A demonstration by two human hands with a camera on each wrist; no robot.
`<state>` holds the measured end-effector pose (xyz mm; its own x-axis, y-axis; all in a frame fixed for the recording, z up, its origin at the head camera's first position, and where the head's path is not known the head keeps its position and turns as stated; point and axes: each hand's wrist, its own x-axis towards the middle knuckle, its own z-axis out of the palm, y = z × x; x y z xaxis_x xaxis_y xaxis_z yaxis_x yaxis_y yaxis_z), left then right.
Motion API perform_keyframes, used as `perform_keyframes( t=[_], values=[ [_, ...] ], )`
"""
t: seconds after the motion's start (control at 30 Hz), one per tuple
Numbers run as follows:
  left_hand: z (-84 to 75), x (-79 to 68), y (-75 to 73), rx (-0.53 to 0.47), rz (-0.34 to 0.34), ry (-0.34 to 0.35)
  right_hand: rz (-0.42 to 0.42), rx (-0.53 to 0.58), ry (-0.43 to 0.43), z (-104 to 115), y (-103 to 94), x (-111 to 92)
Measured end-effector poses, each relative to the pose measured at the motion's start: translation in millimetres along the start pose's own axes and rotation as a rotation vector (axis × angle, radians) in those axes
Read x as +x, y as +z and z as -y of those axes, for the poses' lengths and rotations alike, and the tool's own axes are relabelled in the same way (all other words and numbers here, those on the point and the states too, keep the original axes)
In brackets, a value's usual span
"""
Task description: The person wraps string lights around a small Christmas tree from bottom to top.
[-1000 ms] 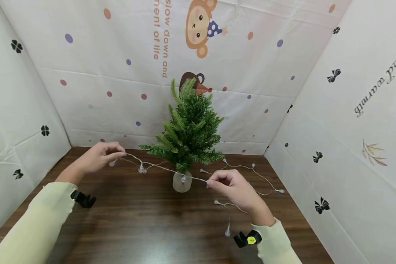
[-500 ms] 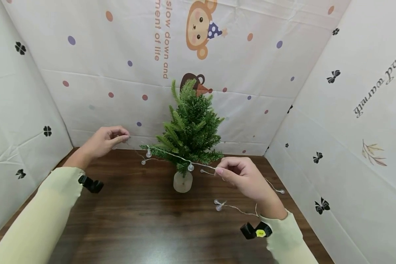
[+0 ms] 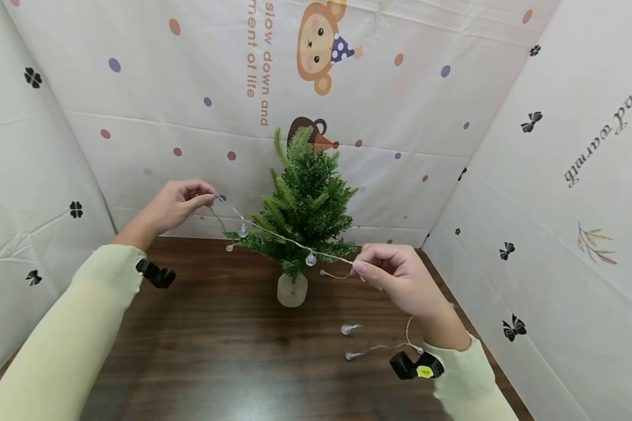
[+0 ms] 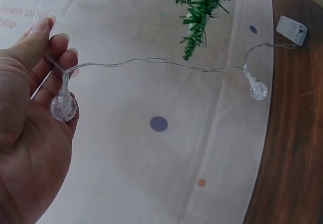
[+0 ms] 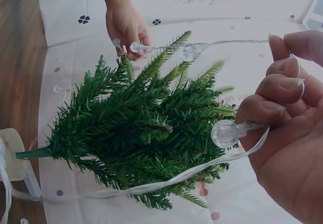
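Note:
A small artificial Christmas tree [image 3: 311, 199] stands upright on its pale round base [image 3: 292, 290] at the back of the table. A string of clear bulb lights [image 3: 279, 235] stretches in front of its lower branches. My left hand [image 3: 176, 206] pinches the wire left of the tree, raised off the table. On the right, my right hand [image 3: 400, 278] pinches the same string lower down. Between the hands hang clear round bulbs, one [image 3: 311, 259] before the branches. In the left wrist view a bulb [image 4: 63, 107] dangles against the left fingers; another bulb [image 5: 225, 133] hangs by the right palm.
The string's slack wire and bulbs [image 3: 349, 355] trail below the right forearm. A small clear box [image 4: 291, 30] at the end of a wire lies on the dark wooden table [image 3: 226, 351]. Printed cloth walls [image 3: 153, 134] enclose the back and both sides.
Both hands have risen and shifted right with the string, the left hand most. The wire now runs higher, across the lower branches instead of past the base. Trailing bulbs at right have moved.

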<state>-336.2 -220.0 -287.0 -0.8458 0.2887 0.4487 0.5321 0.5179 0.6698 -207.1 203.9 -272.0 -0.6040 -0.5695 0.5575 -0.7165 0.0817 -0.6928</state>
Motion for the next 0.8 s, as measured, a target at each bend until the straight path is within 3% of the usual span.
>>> perform_keyframes(
  t=[0.23, 0.43, 0.8],
  values=[
    [-6.6, 7.6, 2.4, -0.057, 0.003, 0.04, -0.031, 0.003, -0.03, 7, -2.9, -4],
    [-24.6, -0.5, 6.9, -0.073, 0.032, 0.062, -0.075, 0.022, -0.094, 15, -13.9, -15],
    [-5.5, -11.8, 30.9, -0.126, 0.113, 0.208, -0.079, 0.115, -0.204, 14, -51.5, -39]
  ],
)
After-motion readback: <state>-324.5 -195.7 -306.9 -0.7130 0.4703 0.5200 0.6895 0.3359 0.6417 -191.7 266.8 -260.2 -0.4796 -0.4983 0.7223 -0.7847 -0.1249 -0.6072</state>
